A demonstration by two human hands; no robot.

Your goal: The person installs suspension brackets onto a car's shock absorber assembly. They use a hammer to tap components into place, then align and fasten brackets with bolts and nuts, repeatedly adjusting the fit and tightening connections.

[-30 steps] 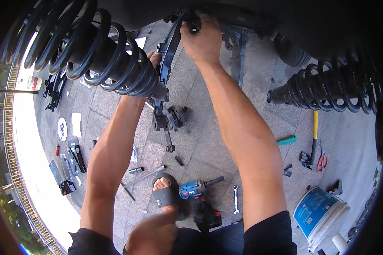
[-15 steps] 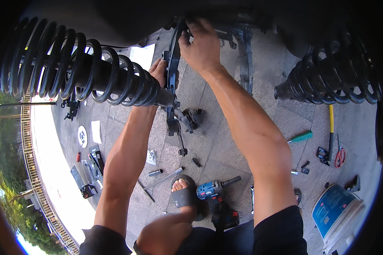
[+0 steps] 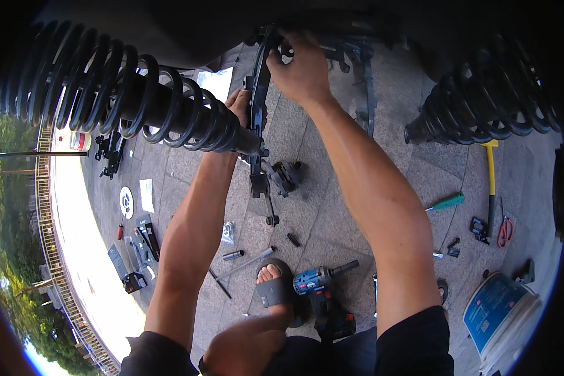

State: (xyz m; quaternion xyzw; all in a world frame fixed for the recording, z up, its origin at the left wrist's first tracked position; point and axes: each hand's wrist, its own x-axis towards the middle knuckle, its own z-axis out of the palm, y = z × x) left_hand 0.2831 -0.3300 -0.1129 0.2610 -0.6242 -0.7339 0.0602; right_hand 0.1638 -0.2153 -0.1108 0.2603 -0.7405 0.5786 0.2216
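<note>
A long black metal bar [image 3: 259, 103] hangs upright in the middle, beneath a dark body overhead. My left hand [image 3: 240, 108] is closed on its left side, partly hidden by the black coil-spring shock absorber [image 3: 169, 116] in front. Near the bar's upper end, my right hand [image 3: 304, 70] has thumb and forefinger curled into a ring. The fingertips reach into shadow, so what they grip cannot be made out. A bolted joint [image 3: 285, 177] and a short link [image 3: 271, 207] hang at the bar's lower end.
A second coil-spring shock absorber [image 3: 482, 106] hangs right. On the paving lie a blue impact wrench [image 3: 313, 280], sockets [image 3: 233, 255], a green-handled screwdriver [image 3: 448, 202], a yellow-handled hammer [image 3: 490, 169] and red-handled pliers [image 3: 505, 232]. A blue-and-white bucket [image 3: 495, 313] stands lower right.
My right thumb and forefinger have curled closer together near the bar's upper end. My left hand keeps its place on the bar. The whole view has shifted slightly.
</note>
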